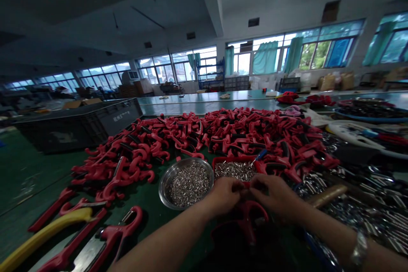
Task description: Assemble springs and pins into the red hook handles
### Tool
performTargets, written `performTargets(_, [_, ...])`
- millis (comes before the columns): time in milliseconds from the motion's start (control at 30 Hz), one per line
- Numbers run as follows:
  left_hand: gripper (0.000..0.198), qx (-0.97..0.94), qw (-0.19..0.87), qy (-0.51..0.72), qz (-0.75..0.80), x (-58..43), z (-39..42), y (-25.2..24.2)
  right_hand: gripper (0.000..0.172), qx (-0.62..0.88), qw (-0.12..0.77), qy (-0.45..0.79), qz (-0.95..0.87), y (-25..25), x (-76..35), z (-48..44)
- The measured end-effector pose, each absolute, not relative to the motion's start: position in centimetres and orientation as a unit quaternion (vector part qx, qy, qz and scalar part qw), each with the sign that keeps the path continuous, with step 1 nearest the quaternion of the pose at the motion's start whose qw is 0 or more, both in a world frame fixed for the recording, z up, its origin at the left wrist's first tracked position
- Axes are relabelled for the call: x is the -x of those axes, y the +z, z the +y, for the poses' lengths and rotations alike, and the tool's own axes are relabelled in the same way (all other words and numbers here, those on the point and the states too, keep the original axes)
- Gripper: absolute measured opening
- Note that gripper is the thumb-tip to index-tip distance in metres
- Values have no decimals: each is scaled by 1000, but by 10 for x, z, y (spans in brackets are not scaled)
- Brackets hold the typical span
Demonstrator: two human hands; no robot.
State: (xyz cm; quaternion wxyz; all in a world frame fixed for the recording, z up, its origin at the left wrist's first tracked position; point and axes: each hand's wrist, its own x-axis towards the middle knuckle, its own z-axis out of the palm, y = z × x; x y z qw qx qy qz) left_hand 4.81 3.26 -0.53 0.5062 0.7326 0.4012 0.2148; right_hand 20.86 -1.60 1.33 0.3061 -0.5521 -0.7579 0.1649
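My left hand [225,193] and my right hand [276,195] meet at the front edge of a red tray [219,159] of small metal pins [234,171]. The fingers of both hands are pinched together; what they hold is too small and dark to make out. Just below them is a red plastic handle [250,212] with a loop, partly in shadow; I cannot tell whether the fingers grip it. Left of the tray stands a round metal bowl [164,189] full of small metal parts [189,182]. A blue-handled tool [260,155] leans in the tray.
A big heap of red handles [242,129] with black grips lies behind the bowl and tray. Shiny metal parts [366,212] and a wooden handle [328,195] are at right. A yellow curved handle [47,233] lies at front left, near a dark crate [89,123].
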Motion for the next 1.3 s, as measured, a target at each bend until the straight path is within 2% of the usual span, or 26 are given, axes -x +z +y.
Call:
performTargets(233, [28, -730, 515, 222, 391, -47, 27, 5, 17, 562, 415, 197, -688, 5, -205, -22])
performTargets(433, [20, -766, 477, 212, 376, -43, 27, 14, 8, 551, 392, 186, -713, 6, -206, -29])
performTargets(533, [12, -797, 440, 203, 362, -44, 28, 18, 38, 547, 356, 167, -739, 2, -206, -34])
performTargets(600, [13, -807, 426, 197, 359, -47, 29, 18, 48, 549, 338, 155, -749, -1, -206, -36])
performTargets(733, [11, -783, 448, 185, 390, -49, 29, 11, 38, 568, 316, 144, -746, -3, -208, -42])
performTargets(833, [29, -747, 482, 177, 422, -43, 27, 5, 26, 587, 299, 148, -738, 0, -214, -45])
performTargets(933, [33, -728, 497, 179, 437, -33, 25, 0, 16, 600, 278, 156, -734, 2, -220, -47])
performTargets(1167, [38, -726, 450, 249, 457, -13, 21, -9, 10, 620, 237, 130, -736, -4, -224, -49])
performTargets(1300, [32, -705, 490, 220, 464, -6, 17, -13, 12, 622, 219, 118, -742, -10, -227, -51])
